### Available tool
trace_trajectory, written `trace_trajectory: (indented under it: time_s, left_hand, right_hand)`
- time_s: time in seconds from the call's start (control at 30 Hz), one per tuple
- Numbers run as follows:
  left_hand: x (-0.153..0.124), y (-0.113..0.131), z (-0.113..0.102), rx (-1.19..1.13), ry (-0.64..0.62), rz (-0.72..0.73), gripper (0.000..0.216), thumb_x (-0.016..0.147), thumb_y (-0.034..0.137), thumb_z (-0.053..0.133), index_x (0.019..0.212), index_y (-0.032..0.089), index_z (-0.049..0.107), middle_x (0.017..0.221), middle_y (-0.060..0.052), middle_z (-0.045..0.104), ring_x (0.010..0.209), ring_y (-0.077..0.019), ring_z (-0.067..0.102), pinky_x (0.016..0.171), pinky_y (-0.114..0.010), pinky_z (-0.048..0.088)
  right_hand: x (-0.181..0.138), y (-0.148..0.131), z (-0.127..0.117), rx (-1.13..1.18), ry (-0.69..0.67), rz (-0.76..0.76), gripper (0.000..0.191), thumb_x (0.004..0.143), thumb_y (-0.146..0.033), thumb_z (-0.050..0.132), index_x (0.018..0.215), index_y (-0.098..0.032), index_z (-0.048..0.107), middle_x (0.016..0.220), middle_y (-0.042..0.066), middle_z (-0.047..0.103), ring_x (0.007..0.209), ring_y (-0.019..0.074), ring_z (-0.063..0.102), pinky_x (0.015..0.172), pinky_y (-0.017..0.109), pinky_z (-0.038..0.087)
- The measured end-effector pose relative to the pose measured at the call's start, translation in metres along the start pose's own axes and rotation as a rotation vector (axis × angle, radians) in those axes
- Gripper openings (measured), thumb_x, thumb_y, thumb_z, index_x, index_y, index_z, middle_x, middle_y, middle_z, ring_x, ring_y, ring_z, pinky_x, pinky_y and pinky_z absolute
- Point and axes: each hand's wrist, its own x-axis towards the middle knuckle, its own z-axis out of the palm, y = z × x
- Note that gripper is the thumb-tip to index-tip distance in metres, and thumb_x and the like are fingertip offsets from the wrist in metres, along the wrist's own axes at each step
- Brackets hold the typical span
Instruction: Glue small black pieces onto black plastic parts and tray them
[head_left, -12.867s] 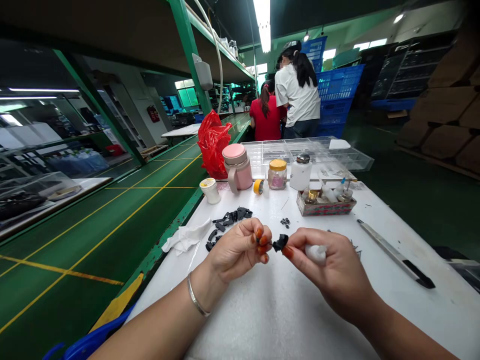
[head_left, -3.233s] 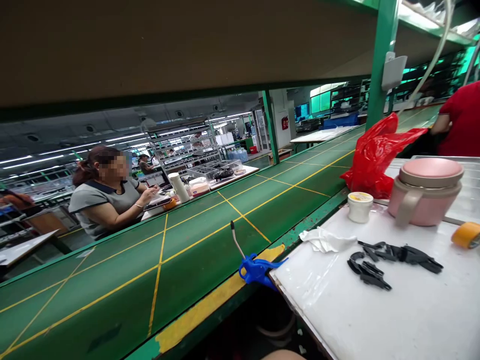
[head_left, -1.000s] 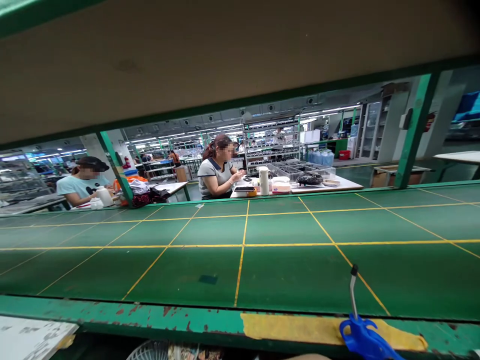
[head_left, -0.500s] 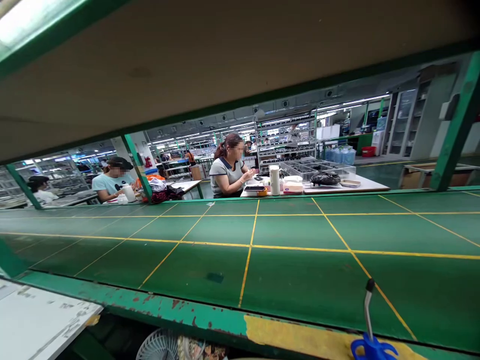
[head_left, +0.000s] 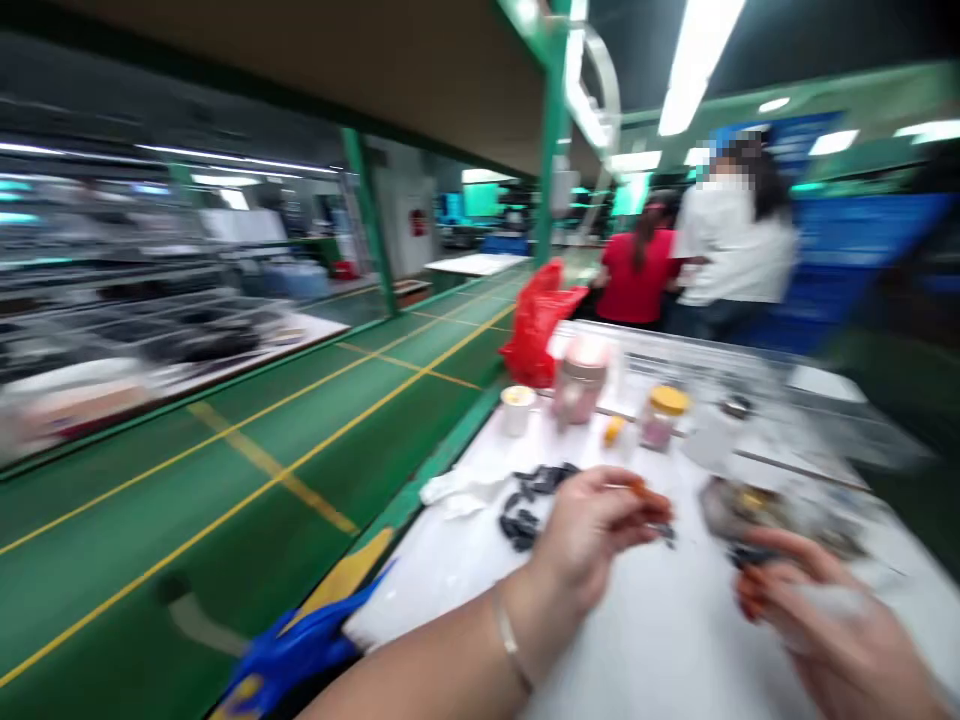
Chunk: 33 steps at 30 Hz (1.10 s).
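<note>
The whole view is smeared by motion. My left hand (head_left: 592,520), with a bracelet at the wrist, hovers over the white table (head_left: 660,640); its fingertips are pinched together on a small dark bit I cannot make out. My right hand (head_left: 817,625) is at the lower right with its fingers curled around something whitish and blurred, a dark piece at its fingertips. A pile of small black parts (head_left: 532,500) lies just left of my left hand.
A white cloth (head_left: 457,490), a small white jar (head_left: 517,408), a pink mug (head_left: 581,375), a yellow-lidded jar (head_left: 664,415) and a red bag (head_left: 536,320) stand at the back. The green conveyor (head_left: 225,480) runs on the left, a blue air gun (head_left: 292,645) at its edge. Two people (head_left: 697,260) stand beyond.
The view has swung right, from the conveyor and the workers across it back to the white table. Both my hands are in view again.
</note>
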Motion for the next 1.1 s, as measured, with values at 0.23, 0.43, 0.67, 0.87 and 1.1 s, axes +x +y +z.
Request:
trace_trajectory:
  time_s: [0.23,0.43,0.67,0.87,1.1]
  left_hand:
    - [0.013,-0.001,-0.016,0.037,0.025,-0.099,0.014,0.08,0.015,0.069,0.09,0.015,0.059,0.087,-0.008,0.073,0.083,-0.0173,0.071,0.064,-0.019,0.053]
    - [0.011,-0.006,-0.019,0.069,0.09,-0.117,0.013,0.081,0.015,0.068,0.09,0.015,0.059,0.088,-0.008,0.073,0.081,-0.0154,0.07,0.063,-0.018,0.055]
    - [0.005,-0.01,-0.018,0.115,0.022,-0.134,0.014,0.079,0.019,0.072,0.088,0.015,0.061,0.086,-0.008,0.074,0.083,-0.0178,0.071,0.062,-0.018,0.054]
    - [0.002,-0.011,-0.016,0.137,-0.006,-0.107,0.018,0.075,0.017,0.076,0.085,0.016,0.061,0.082,-0.005,0.073,0.082,-0.0161,0.07,0.064,-0.018,0.052]
    - [0.0,-0.013,-0.015,0.166,-0.03,-0.062,0.023,0.07,0.012,0.079,0.083,0.016,0.061,0.077,-0.002,0.07,0.078,-0.0125,0.066,0.067,-0.018,0.05]
  right_hand:
    - [0.0,-0.011,0.003,0.113,-0.017,0.061,0.036,0.079,-0.036,0.074,0.107,-0.022,0.056,0.062,-0.002,0.057,0.058,0.0148,0.055,0.055,0.026,0.042]
    - [-0.004,-0.01,0.007,0.131,-0.044,0.063,0.033,0.08,-0.032,0.074,0.106,-0.021,0.057,0.062,-0.002,0.058,0.057,0.0153,0.054,0.056,0.028,0.042]
    - [-0.005,-0.011,0.011,0.129,-0.075,0.026,0.027,0.083,-0.029,0.071,0.104,-0.021,0.056,0.063,-0.003,0.061,0.057,0.0132,0.055,0.056,0.026,0.042]
    - [-0.009,-0.011,0.012,0.133,-0.081,0.035,0.027,0.082,-0.028,0.072,0.104,-0.021,0.057,0.063,-0.003,0.061,0.057,0.0137,0.055,0.056,0.027,0.042]
    - [-0.009,-0.011,0.011,0.133,-0.074,0.036,0.027,0.082,-0.028,0.073,0.104,-0.021,0.058,0.062,-0.003,0.06,0.056,0.0131,0.055,0.056,0.027,0.042]
